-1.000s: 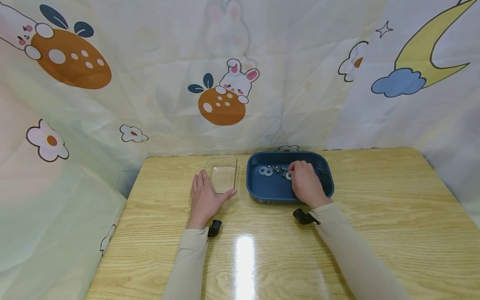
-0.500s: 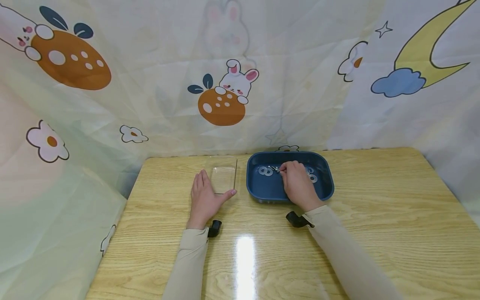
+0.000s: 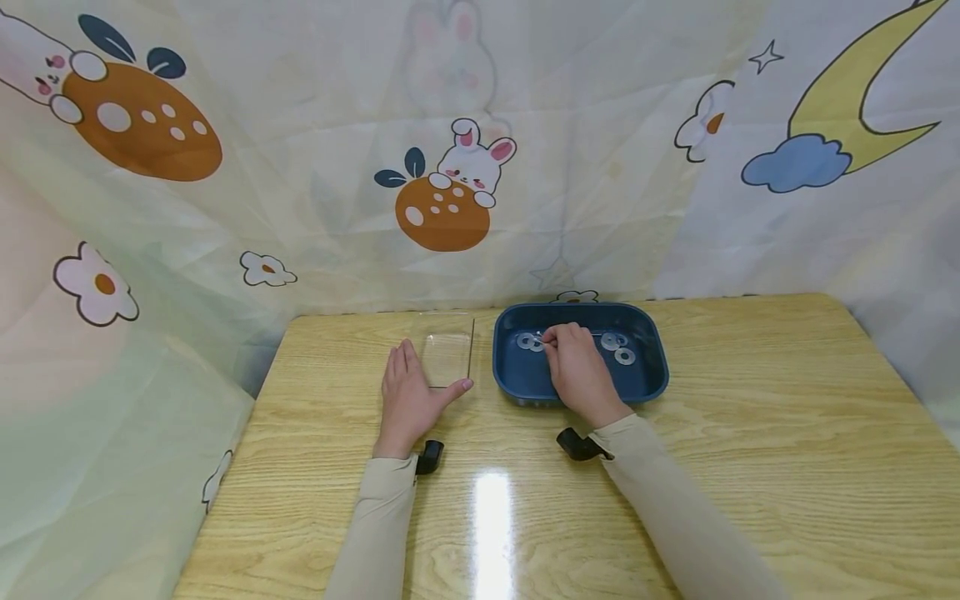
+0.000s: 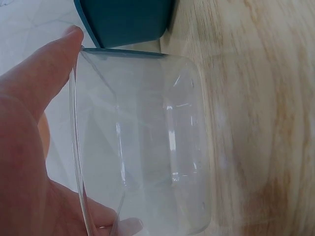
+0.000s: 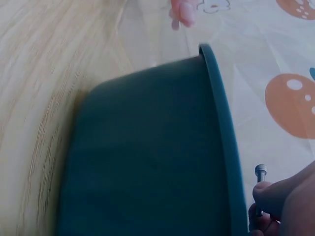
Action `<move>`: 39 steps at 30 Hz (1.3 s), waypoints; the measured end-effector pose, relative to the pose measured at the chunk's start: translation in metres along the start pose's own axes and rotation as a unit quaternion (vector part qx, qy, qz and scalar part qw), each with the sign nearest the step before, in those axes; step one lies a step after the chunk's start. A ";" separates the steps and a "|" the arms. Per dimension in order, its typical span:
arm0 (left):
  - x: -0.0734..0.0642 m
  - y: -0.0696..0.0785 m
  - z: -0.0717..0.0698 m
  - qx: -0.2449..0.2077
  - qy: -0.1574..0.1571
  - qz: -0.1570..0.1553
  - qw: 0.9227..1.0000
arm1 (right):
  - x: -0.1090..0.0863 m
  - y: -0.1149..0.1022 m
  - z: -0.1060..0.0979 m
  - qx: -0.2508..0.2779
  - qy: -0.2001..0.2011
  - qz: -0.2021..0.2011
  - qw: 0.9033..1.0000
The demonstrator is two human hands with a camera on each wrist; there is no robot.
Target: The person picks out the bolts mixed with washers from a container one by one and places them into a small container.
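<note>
A clear rectangular plastic box (image 3: 447,354) stands at the table's back, left of the blue tray (image 3: 523,379). My left hand (image 3: 408,396) holds it at the near left corner, thumb along the near side and fingers along the left. In the left wrist view, the thumb (image 4: 59,59) lies at the rim of the box. Over the tray, my right hand (image 3: 581,371) pinches a small metal bolt (image 5: 261,173) between thumb and finger, its cylindrical head upward in the right wrist view. Flat washers (image 3: 625,357) lie in the tray to the right of this hand, others (image 3: 525,340) to its left.
Both vessels rest on a light wooden table (image 3: 765,417). Right behind its far edge hangs a printed curtain (image 3: 330,183). Black wrist mounts (image 3: 429,457) sit at both cuffs, and the tray wall rises beside the right wrist camera.
My right hand has moved left across the tray, uncovering washers on the right side and covering the tray's middle. The left hand and the clear box have stayed in place.
</note>
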State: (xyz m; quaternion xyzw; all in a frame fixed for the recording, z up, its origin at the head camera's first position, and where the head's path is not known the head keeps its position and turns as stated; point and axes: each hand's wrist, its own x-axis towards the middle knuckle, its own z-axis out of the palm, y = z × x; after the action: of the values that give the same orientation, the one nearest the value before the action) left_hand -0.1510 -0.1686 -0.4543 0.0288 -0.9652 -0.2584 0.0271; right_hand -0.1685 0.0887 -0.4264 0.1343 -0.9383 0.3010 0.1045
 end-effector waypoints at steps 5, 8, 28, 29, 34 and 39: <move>0.000 0.001 0.000 0.001 -0.003 -0.004 1.000 | 0.000 -0.005 0.004 0.011 0.003 -0.007 1.000; 0.000 0.001 0.000 0.004 -0.004 -0.006 1.000 | 0.000 -0.009 0.006 0.017 0.006 -0.009 1.000; 0.000 0.001 0.001 -0.004 0.000 -0.001 1.000 | 0.005 -0.033 0.029 0.037 0.022 -0.032 0.999; 0.000 0.001 0.001 -0.003 0.001 0.000 1.000 | 0.005 -0.033 0.030 0.039 0.023 -0.033 0.998; 0.001 0.001 0.001 -0.005 0.005 0.002 1.000 | 0.007 -0.038 0.037 0.040 0.025 -0.039 0.998; 0.001 0.000 0.002 -0.019 0.010 0.000 1.000 | 0.008 -0.042 0.042 0.033 0.026 -0.044 0.998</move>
State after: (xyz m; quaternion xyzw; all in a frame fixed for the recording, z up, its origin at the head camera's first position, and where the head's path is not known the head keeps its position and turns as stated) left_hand -0.1517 -0.1675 -0.4557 0.0310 -0.9598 -0.2763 0.0371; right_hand -0.1678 0.0291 -0.4349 0.1707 -0.9181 0.3304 0.1370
